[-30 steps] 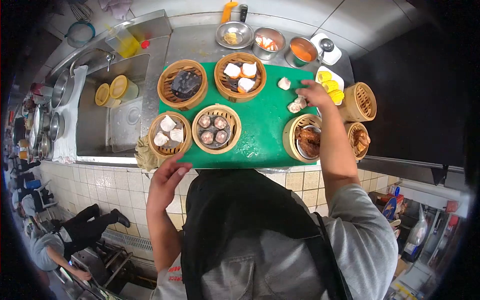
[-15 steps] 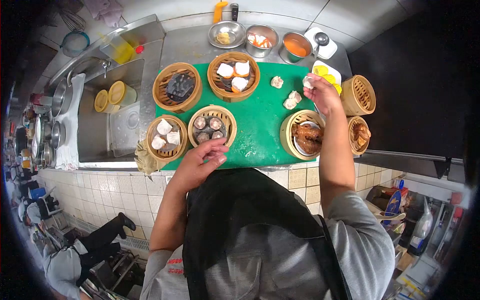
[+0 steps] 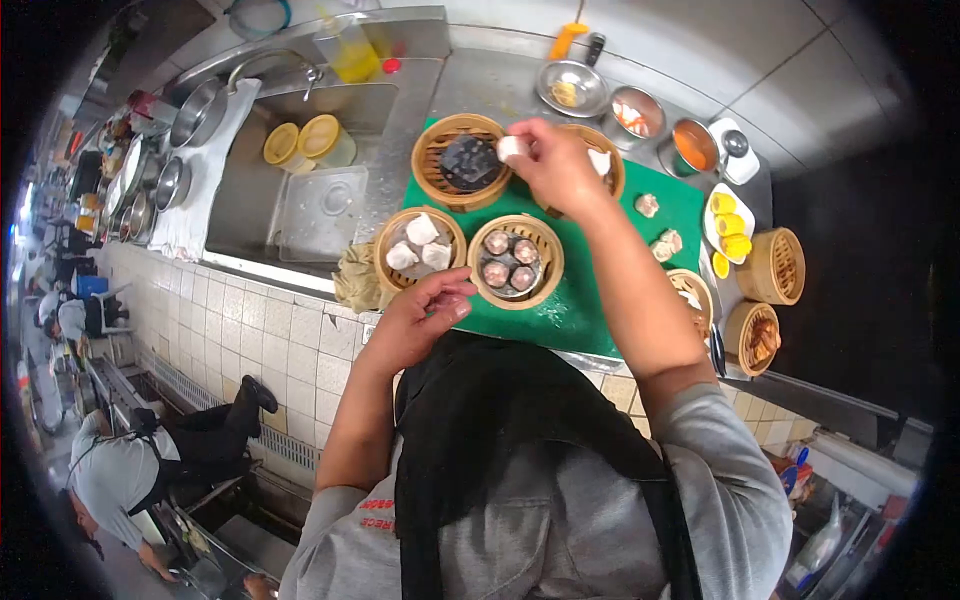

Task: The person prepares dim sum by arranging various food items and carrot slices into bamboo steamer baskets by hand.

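Note:
Pinched in the fingers of my right hand (image 3: 562, 172) is a small white dumpling (image 3: 513, 147). It is at the right rim of a bamboo steamer (image 3: 424, 172) that holds only a dark perforated liner (image 3: 468, 162). Behind that hand, a second steamer (image 3: 618, 185) with white-topped pieces is partly hidden. My left hand (image 3: 415, 318) holds nothing, its fingers loosely apart. Close by it are a steamer (image 3: 548, 272) of several round pinkish dumplings (image 3: 496, 273) and another (image 3: 457, 232) with three white dumplings (image 3: 422, 229).
Loose dumplings (image 3: 647, 205) lie on the green board (image 3: 590, 325). To the right are a plate of yellow pieces (image 3: 735, 222), stacked-looking steamers (image 3: 772, 266) and a knife (image 3: 717, 350). Metal bowls (image 3: 572, 88) stand behind. The sink (image 3: 235, 215) is left. A co-worker (image 3: 125, 465) bends at lower left.
My right hand has carried the dumpling leftward from the board's right side to the lined steamer. The head view has shifted. My left hand stays near the front steamers.

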The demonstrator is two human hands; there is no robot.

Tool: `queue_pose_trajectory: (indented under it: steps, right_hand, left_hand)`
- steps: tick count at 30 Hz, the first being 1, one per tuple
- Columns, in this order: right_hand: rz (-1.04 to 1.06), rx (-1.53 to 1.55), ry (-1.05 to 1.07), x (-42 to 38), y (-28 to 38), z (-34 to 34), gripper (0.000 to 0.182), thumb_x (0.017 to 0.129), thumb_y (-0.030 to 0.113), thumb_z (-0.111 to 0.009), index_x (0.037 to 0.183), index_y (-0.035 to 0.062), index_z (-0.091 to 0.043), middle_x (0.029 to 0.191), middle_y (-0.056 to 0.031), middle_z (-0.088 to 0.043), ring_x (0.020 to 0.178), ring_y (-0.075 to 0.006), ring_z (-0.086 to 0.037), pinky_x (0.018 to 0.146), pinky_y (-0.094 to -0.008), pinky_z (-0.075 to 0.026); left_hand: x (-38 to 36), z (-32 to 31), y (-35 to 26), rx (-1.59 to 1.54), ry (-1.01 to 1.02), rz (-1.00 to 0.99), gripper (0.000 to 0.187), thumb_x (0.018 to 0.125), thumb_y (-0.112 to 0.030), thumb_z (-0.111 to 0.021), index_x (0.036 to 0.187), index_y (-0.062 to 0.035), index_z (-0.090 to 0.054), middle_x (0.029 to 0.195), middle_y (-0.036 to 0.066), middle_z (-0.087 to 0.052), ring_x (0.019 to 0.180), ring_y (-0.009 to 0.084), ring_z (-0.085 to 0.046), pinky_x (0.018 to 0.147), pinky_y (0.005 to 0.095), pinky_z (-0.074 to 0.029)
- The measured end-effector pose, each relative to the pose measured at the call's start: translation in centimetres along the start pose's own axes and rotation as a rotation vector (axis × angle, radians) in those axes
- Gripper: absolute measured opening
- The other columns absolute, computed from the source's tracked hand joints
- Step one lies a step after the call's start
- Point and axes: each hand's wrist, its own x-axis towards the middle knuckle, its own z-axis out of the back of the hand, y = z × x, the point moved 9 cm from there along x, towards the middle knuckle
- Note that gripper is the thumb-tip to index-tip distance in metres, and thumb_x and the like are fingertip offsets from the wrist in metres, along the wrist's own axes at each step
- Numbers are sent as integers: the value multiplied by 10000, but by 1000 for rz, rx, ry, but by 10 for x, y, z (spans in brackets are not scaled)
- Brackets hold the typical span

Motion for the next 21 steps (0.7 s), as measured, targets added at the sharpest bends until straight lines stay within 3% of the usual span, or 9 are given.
queue_pose_trajectory:
  steps: [1, 4, 10, 12, 14, 18, 20, 21]
  right_hand:
    - [-11, 3, 32, 9, 12, -15, 298, 796, 127, -720, 1067, 46, -625, 985, -191, -685, 915, -343, -666, 812, -400, -524]
    - [77, -119, 65, 36, 22, -62, 243, 799, 109, -690, 1028, 55, -630, 983, -183, -679, 944, -374, -642, 847, -440, -503]
    - [115, -341, 171, 56, -6, -122, 298, 766, 127, -739, 1046, 81, -649, 979, -153, -675, 920, -349, -643, 834, -414, -508]
    - [128, -346, 165, 49, 0, -104, 303, 781, 122, -736, 1070, 81, -652, 984, -150, -675, 875, -321, -660, 803, -397, -523]
    - [148, -171, -14, 41, -5, -59, 296, 807, 103, -727, 1094, 77, -655, 983, -132, -680, 821, -252, -673, 755, -357, -532]
    - [-188, -231, -176, 3, -54, 72, 318, 819, 38, -705, 1132, 56, -652, 1006, -113, -688, 819, -169, -665, 750, -296, -529]
    - [-267, -358, -125, -22, -109, 125, 348, 814, 78, -668, 1161, 72, -647, 1102, -168, -680, 988, -306, -661, 858, -377, -522]
    - [-286, -374, -138, -38, -127, 143, 348, 814, 78, -668, 1161, 72, -647, 1102, -168, -680, 988, -306, -661, 858, -377, -522]
  left_hand:
    - [-5, 10, 3, 17, -45, -5, 425, 937, -124, -637, 1342, -59, -528, 1159, 73, -652, 1044, 128, -588, 926, 288, -459]
    - [-24, 35, 8, 5, -135, -14, 427, 929, -90, -642, 1340, -57, -530, 1155, 70, -653, 1036, 126, -593, 916, 280, -468]
    - [-50, 68, 26, -102, -234, 12, 428, 929, -64, -631, 1343, -49, -524, 1155, 75, -648, 1054, 142, -593, 943, 297, -469]
    - [-52, 73, 28, -121, -228, 29, 424, 936, -53, -612, 1348, -34, -515, 1164, 86, -647, 1076, 160, -590, 976, 318, -459]
    - [-55, 80, 29, -123, -243, 40, 418, 938, -39, -598, 1347, -21, -511, 1166, 89, -645, 1077, 168, -593, 977, 321, -461]
    - [-54, 92, 27, -122, -262, 28, 403, 944, -42, -593, 1339, -33, -516, 1154, 58, -645, 1081, 134, -582, 956, 278, -464]
    - [-51, 95, 26, -144, -253, 21, 404, 942, -41, -594, 1338, -32, -516, 1153, 59, -645, 1078, 138, -585, 958, 277, -462]
    - [-49, 95, 26, -139, -254, 31, 404, 944, -48, -596, 1340, -31, -515, 1155, 61, -645, 1074, 136, -586, 956, 276, -462]
